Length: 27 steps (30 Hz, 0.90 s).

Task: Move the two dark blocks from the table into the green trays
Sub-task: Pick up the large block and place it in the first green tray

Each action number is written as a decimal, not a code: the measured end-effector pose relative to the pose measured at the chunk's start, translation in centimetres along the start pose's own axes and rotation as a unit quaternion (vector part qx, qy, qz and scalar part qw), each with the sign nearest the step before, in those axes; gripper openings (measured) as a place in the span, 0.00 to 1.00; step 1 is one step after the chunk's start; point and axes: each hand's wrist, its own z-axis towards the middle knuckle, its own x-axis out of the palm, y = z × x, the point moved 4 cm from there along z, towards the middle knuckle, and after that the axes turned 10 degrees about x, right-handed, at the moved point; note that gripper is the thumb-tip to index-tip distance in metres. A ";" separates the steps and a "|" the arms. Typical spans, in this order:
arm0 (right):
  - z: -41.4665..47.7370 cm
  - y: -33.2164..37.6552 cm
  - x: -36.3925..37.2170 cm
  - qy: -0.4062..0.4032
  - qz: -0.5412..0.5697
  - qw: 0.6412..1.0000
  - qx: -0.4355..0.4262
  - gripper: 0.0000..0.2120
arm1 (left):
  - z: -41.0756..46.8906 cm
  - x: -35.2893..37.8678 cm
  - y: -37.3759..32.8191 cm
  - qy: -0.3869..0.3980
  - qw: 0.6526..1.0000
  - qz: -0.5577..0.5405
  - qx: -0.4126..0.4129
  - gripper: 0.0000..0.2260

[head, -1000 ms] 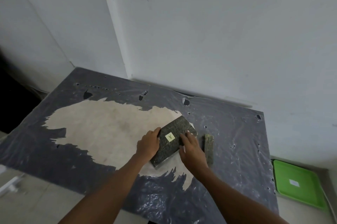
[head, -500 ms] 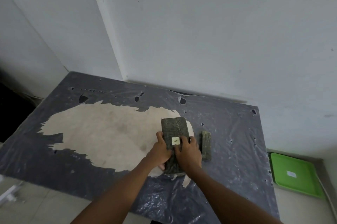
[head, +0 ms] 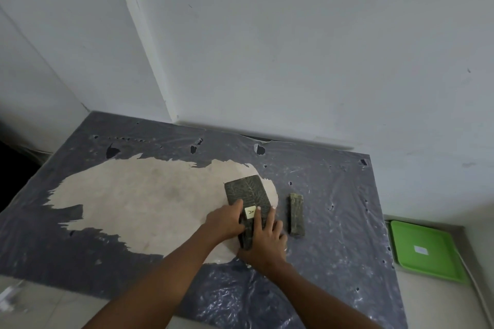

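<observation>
Fingers [head: 258, 217] of both hands clamp large dark block [head: 247, 191] flat on table [head: 334, 248].

Both hands on the large dark block [head: 247, 193]: left hand [head: 226, 220] clamps its left edge, right hand [head: 266, 241] lies flat on top beside the "A" label [head: 250, 212]. Small dark block [head: 296, 215] just right of the grip, untouched. 1 green tray [head: 427, 251] well right, off the table [head: 347, 221].

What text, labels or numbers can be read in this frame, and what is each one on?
"A": handwritten on the small pale sticker on top of the large dark block, between the left hand and right hand.
White label on the green tray: too small and blurred to read.
Small dark block: no text visible.
</observation>
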 end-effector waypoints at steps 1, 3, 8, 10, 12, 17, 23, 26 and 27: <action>0.2 -0.2 -0.1 0.009 -0.018 0.999 -0.025 0.57 | 0.2 -0.6 -0.2 -0.018 0.999 0.050 0.009 0.11; 1.0 -1.2 -0.5 0.033 -0.056 0.993 -0.099 0.61 | 0.6 -1.7 -0.3 -0.060 0.992 0.107 0.031 0.10; 3.3 -4.2 -2.8 0.060 -0.177 0.946 -0.264 0.61 | 1.1 -0.9 0.6 0.048 0.973 0.182 0.130 0.43; 4.0 -5.0 -3.8 0.062 -0.203 0.937 -0.278 0.59 | 1.2 0.1 1.3 0.103 0.966 0.189 0.144 0.55; 4.4 -5.8 -4.3 0.061 -0.188 0.947 -0.253 0.57 | 1.4 1.2 1.4 0.104 0.962 0.206 0.147 0.60; 3.9 -6.7 -3.9 0.056 -0.108 0.982 -0.146 0.58 | 2.1 1.8 0.5 0.003 0.954 0.259 0.152 0.53; 3.4 -6.7 -4.6 0.052 -0.082 0.985 -0.145 0.57 | 2.3 1.8 -0.1 -0.039 0.949 0.227 0.215 0.49; 2.6 -7.6 -5.7 0.031 -0.071 0.984 -0.162 0.56 | 1.9 0.9 -1.0 -0.068 0.939 0.231 0.245 0.47; 2.2 -8.0 -6.3 0.020 -0.065 0.984 -0.165 0.56 | 1.8 0.5 -1.6 -0.079 0.935 0.231 0.256 0.47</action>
